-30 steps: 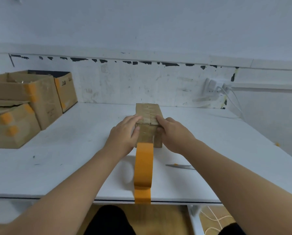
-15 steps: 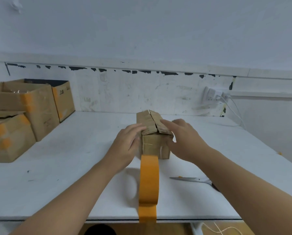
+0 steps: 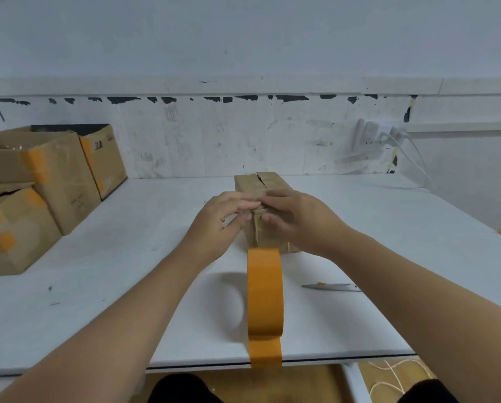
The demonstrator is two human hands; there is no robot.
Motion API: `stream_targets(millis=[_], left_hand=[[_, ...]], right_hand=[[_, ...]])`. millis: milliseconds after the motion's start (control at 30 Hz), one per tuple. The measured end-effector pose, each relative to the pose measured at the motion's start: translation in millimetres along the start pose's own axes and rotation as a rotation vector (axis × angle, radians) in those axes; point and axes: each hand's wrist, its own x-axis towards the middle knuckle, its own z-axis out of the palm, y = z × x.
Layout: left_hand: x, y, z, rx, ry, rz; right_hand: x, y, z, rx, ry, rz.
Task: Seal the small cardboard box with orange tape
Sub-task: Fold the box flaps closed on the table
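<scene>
A white table (image 3: 104, 286) fills the scene, its near edge running across the bottom. At its far left stand three large cardboard boxes (image 3: 60, 181), patched with orange tape; what they hold cannot be seen. The small cardboard box (image 3: 262, 184) lies at the middle of the table, its long axis running from near to far, one short end facing the person. Its top flaps are closed, with a seam still showing down the far part of the top. Both hands rest on its near end: the left hand (image 3: 224, 218) from the left, fingers reaching onto the top, and the right hand (image 3: 297, 218) from the right, fingers laid across the top and thumb on the near face. Whether they press or grip cannot be told. Just near of the box stands the orange tape roll (image 3: 265, 292) on edge, a loose strip hanging over the table's near edge. Right of the roll lie scissors (image 3: 329, 286), blades pointing left.
</scene>
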Motion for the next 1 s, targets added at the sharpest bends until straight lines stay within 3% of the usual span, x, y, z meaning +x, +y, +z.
stream_targets(millis=[267,500,1000], left_hand=[[0,-1,5,-0.151,-0.006,-0.008],[0,0,9,-0.155,0.01,-0.009],[-5,1,9,-0.124,-0.029,-0.045]], right_hand=[[-3,3,6,0.016,0.043,0.019],[-3,4,12,-0.037,0.083,-0.023],[-3,-1,5,-0.099,0.006,-0.037]])
